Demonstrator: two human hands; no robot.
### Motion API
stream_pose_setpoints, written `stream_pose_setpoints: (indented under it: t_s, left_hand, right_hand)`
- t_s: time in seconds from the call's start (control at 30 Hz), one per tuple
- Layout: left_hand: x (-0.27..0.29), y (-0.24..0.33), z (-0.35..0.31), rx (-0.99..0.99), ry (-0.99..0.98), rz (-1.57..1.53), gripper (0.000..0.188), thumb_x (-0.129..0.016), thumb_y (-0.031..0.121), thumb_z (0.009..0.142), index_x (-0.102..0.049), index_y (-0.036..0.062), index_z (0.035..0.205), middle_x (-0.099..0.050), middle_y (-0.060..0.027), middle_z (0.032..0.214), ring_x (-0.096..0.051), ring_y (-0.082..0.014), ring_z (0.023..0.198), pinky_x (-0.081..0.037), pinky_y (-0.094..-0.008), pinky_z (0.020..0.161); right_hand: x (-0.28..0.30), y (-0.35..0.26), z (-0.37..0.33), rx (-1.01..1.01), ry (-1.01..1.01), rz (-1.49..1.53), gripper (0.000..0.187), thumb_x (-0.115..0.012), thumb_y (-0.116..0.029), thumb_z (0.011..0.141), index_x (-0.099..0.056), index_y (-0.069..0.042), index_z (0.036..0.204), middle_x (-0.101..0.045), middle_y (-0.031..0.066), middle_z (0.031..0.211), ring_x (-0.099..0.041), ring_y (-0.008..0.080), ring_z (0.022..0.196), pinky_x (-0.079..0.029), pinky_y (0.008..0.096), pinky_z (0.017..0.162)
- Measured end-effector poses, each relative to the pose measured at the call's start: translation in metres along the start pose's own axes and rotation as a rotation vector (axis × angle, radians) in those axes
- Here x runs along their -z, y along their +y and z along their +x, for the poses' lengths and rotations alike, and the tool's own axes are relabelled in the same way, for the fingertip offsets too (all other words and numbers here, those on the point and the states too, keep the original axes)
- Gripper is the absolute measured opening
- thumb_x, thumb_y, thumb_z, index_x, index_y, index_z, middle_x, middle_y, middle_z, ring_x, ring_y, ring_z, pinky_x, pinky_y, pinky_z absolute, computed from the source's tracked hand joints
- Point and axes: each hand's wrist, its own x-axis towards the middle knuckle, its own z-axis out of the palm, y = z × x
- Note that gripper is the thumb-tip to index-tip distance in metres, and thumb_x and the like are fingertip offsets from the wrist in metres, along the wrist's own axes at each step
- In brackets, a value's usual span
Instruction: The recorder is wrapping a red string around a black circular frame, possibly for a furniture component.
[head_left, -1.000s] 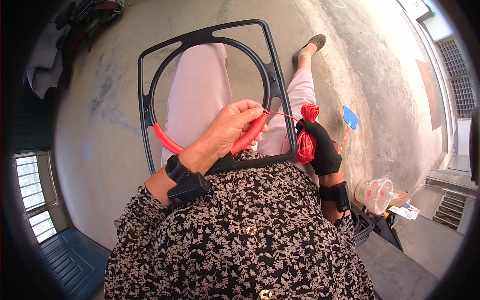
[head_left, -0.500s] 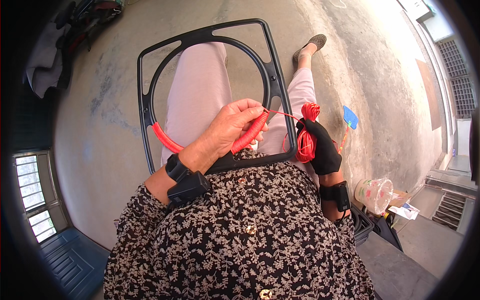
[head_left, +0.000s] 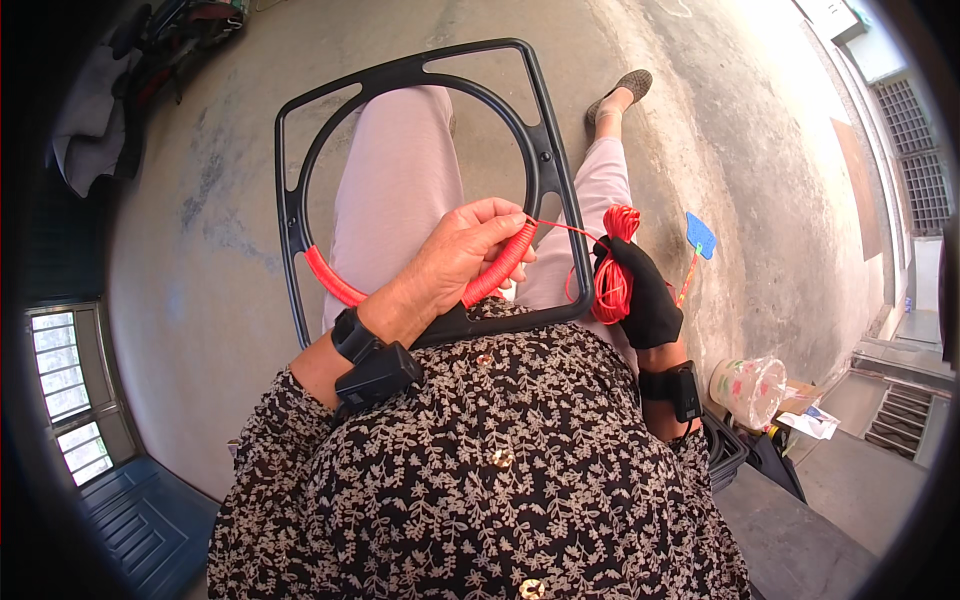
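A black square frame [head_left: 545, 85] with a round inner ring rests over my lap. Red cord is wound tightly along the lower part of that ring, and this red wrapping [head_left: 497, 268] ends near my left fingertips. My bare left hand [head_left: 455, 250] is closed around the wrapped ring, thumb and fingers pinching where the cord leaves it. From there a single strand runs right to a bundled hank of red cord [head_left: 612, 285]. In a black glove, my right hand [head_left: 648, 295] grips the hank just outside the frame's right side. The glove hides part of the bundle.
A blue fly swatter [head_left: 701, 235] lies to the right of my right hand. Near my right elbow stand a clear plastic-covered tub [head_left: 748, 392] and some dark coiled items [head_left: 722, 452]. A blue ridged panel [head_left: 150, 525] is at the lower left, and a parked scooter [head_left: 95, 140] at the upper left.
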Motion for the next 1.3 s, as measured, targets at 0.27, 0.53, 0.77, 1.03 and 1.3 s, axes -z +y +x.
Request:
stream_pose_setpoints:
  t_s: [0.27,0.53,0.77,1.03,1.3]
  left_hand:
    - [0.001,0.0,0.0,-0.004,-0.004,-0.005,0.018,-0.052,0.018,0.096,-0.051,0.002,0.105,-0.063,-0.0135,0.077,-0.063,-0.0164,0.056,-0.058,-0.0325,0.047]
    - [0.0,0.001,-0.001,-0.004,0.008,-0.001,0.019,-0.052,0.018,0.096,-0.051,0.002,0.106,-0.063,-0.0131,0.077,-0.063,-0.0156,0.055,-0.058,-0.0313,0.048]
    - [-0.001,0.002,-0.002,-0.007,0.015,-0.007,0.018,-0.051,0.017,0.096,-0.051,0.0016,0.105,-0.063,-0.0133,0.077,-0.063,-0.0157,0.055,-0.058,-0.0305,0.047]
    - [-0.001,0.002,-0.001,0.001,0.019,-0.02,0.017,-0.052,0.017,0.096,-0.052,0.0016,0.104,-0.063,-0.0133,0.077,-0.063,-0.0154,0.054,-0.058,-0.0305,0.047]
    - [0.0,0.002,-0.001,-0.001,0.024,-0.004,0.017,-0.052,0.017,0.096,-0.053,0.0025,0.104,-0.064,-0.0128,0.077,-0.062,-0.0147,0.054,-0.056,-0.0275,0.047]
  right_hand:
    - [0.007,0.004,0.005,-0.004,-0.011,0.004,0.029,-0.056,-0.022,0.091,-0.06,-0.001,0.109,-0.061,0.0056,0.097,-0.058,0.0122,0.086,-0.047,0.0245,0.075]
    - [0.006,0.002,0.004,-0.013,-0.01,-0.033,0.029,-0.055,-0.023,0.091,-0.06,-0.001,0.109,-0.061,0.0049,0.096,-0.058,0.0115,0.085,-0.047,0.024,0.075]
    - [-0.001,0.001,0.0,0.029,0.01,-0.022,0.029,-0.056,-0.024,0.091,-0.06,-0.001,0.108,-0.061,0.0045,0.095,-0.058,0.0112,0.084,-0.047,0.0239,0.074]
    - [0.002,0.003,0.006,-0.055,0.055,0.044,0.028,-0.059,-0.025,0.09,-0.061,-0.001,0.105,-0.06,0.0024,0.088,-0.057,0.0101,0.076,-0.046,0.0232,0.068]
    - [0.008,0.005,0.007,-0.05,0.019,0.096,0.029,-0.061,-0.022,0.09,-0.06,0.0,0.108,-0.064,0.0067,0.092,-0.062,0.0159,0.08,-0.051,0.0274,0.071]
